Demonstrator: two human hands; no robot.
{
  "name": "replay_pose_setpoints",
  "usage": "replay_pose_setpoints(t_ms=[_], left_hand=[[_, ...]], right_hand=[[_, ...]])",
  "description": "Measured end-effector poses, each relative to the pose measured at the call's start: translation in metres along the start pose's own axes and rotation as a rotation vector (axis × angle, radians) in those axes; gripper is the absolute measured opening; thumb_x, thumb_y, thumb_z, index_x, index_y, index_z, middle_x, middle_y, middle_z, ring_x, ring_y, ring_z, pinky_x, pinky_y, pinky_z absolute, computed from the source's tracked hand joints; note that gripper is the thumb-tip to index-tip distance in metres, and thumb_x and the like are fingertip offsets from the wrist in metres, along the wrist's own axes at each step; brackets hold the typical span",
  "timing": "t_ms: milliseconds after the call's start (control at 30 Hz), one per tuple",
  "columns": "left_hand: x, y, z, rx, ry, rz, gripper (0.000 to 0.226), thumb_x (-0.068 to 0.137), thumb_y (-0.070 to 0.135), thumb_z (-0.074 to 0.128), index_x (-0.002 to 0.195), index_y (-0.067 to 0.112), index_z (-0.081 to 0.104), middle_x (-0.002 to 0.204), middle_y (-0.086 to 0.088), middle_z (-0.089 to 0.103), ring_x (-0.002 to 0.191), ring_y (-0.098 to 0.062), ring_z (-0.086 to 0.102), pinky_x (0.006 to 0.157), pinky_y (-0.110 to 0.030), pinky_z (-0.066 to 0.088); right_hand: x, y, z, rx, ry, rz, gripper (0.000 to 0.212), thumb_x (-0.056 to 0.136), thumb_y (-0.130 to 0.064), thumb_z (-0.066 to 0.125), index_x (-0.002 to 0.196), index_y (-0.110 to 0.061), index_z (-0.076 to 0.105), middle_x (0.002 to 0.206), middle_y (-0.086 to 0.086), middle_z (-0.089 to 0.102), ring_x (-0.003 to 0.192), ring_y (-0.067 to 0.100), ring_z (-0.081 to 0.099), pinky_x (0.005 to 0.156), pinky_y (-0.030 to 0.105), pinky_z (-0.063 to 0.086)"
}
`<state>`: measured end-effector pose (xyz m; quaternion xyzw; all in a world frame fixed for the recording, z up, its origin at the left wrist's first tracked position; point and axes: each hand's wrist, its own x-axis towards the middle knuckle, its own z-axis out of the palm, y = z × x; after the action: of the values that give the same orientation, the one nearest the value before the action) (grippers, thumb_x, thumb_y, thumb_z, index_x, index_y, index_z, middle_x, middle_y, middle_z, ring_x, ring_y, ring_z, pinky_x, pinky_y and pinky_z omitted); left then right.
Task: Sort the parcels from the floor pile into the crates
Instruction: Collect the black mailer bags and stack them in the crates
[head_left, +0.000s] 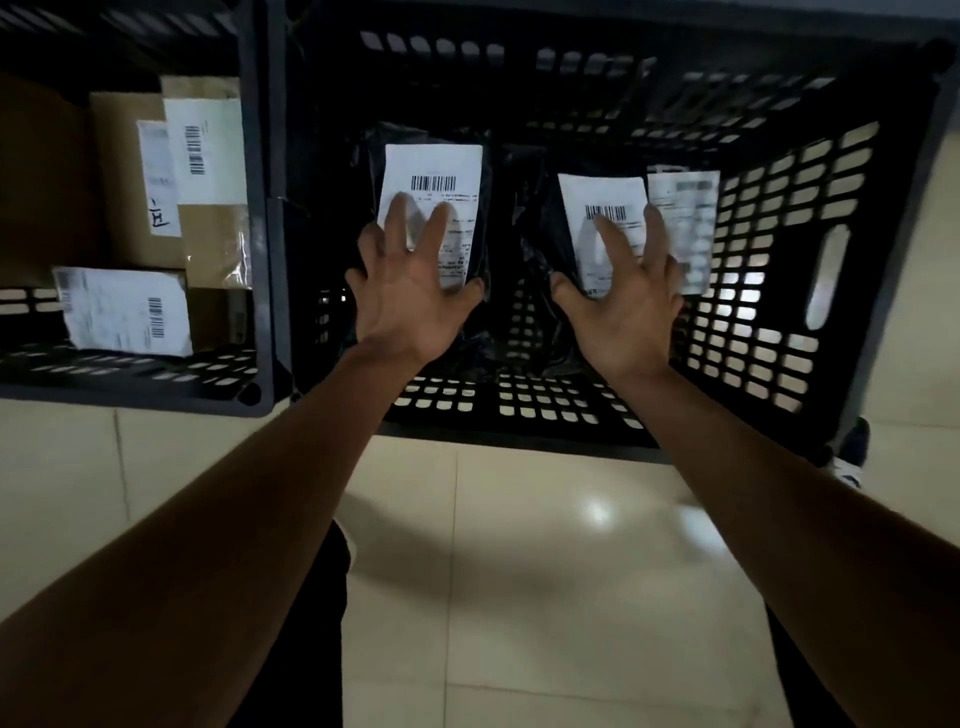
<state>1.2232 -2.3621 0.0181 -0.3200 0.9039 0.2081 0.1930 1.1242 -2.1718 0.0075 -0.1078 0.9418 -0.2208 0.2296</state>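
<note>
both hands – left hand, right hand – fingers spread wide, three labelled black parcels, two crates

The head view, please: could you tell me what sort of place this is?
Probably a parcel sorting room: black slatted crates on a tiled floor, holding barcode-labelled black mailer bags and cardboard boxes.

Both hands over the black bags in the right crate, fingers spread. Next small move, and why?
Probably lift both hands straight up and out of the right crate. The left hand and right hand have straight, spread fingers gripping nothing, and the two black bags appear to lie labels-up on its floor, so placing looks done. Whether fingertips touch the labels is unclear.
</note>
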Motion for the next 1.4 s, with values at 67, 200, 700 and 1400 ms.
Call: replay_pose_setpoints(t_ms=[67, 200, 700, 1400], left_hand=[[0.015, -0.008, 0.013, 0.001, -0.005, -0.005, 0.084, 0.088, 0.062, 0.062, 0.158, 0.037, 0.024, 0.169, -0.005, 0.007, 0.147, -0.038, 0.018, 0.110, -0.064, 0.032], [0.031, -0.016, 0.039, -0.036, -0.008, -0.001, 0.084, 0.090, 0.061, 0.062, 0.159, 0.036, 0.023, 0.169, -0.005, 0.003, 0.149, -0.036, 0.015, 0.112, -0.064, 0.030], [0.069, -0.032, 0.077, 0.018, -0.028, 0.033, 0.082, 0.101, 0.050, 0.052, 0.162, 0.038, -0.002, 0.168, -0.006, -0.025, 0.153, -0.045, -0.018, 0.113, -0.073, 0.021], [0.056, -0.033, 0.055, 0.169, -0.176, 0.133, 0.083, 0.097, 0.053, 0.054, 0.163, 0.026, 0.013, 0.170, -0.007, -0.012, 0.157, -0.031, -0.012, 0.118, -0.058, 0.027]], right_hand=[[0.014, -0.003, 0.026, 0.008, 0.014, 0.013, 0.073, 0.086, -0.055, 0.068, 0.151, -0.039, 0.040, 0.168, 0.001, 0.011, 0.147, 0.035, 0.022, 0.112, 0.060, 0.027], [0.037, -0.007, 0.062, -0.029, 0.047, 0.021, 0.073, 0.088, -0.055, 0.065, 0.153, -0.039, 0.037, 0.169, 0.004, 0.007, 0.148, 0.037, 0.020, 0.111, 0.055, 0.024], [0.065, -0.009, 0.138, -0.086, -0.143, -0.052, 0.062, 0.108, -0.034, 0.041, 0.163, -0.029, 0.013, 0.167, 0.015, -0.019, 0.153, 0.045, -0.010, 0.123, 0.057, 0.015], [0.053, 0.002, 0.103, -0.378, -0.466, -0.128, 0.080, 0.102, -0.020, 0.050, 0.161, -0.031, -0.003, 0.164, 0.003, -0.031, 0.153, 0.040, -0.018, 0.123, 0.059, 0.006]])
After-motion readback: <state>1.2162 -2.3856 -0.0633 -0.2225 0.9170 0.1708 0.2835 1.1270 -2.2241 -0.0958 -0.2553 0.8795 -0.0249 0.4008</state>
